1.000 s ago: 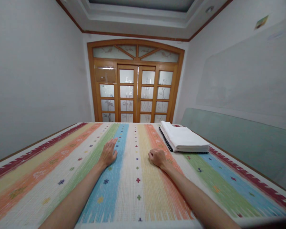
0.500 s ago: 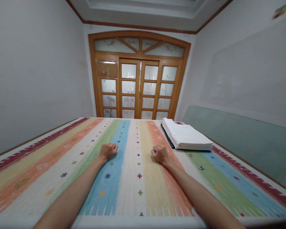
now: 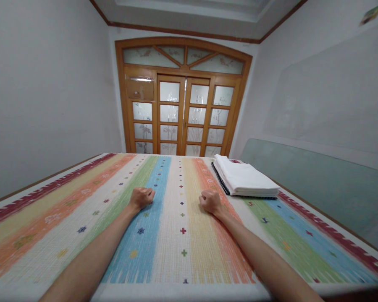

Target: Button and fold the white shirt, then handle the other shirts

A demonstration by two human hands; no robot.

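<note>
Both of my forearms reach in from the bottom of the head view over a striped tablecloth point(image 3: 170, 247). My left hand point(image 3: 141, 198) is curled in a fist over the blue and green stripes. My right hand point(image 3: 210, 201) makes a fist as well, over the yellow and orange stripes. Nothing shows in either fist. A strip of cloth separates the two hands. Beyond my right hand, to its right, lies a folded stack of white cloth point(image 3: 247, 178) with a dark layer along its left and lower edge.
A pale green panel point(image 3: 302, 176) runs along the table's right side below a white wall. Wooden doors point(image 3: 182, 113) with patterned glass panes stand past the far table edge. Another white wall point(image 3: 50, 84) rises on the left.
The view has shifted very slightly. Both fists keep their shape and place on the tablecloth, and the white cloth stack lies where it was.
</note>
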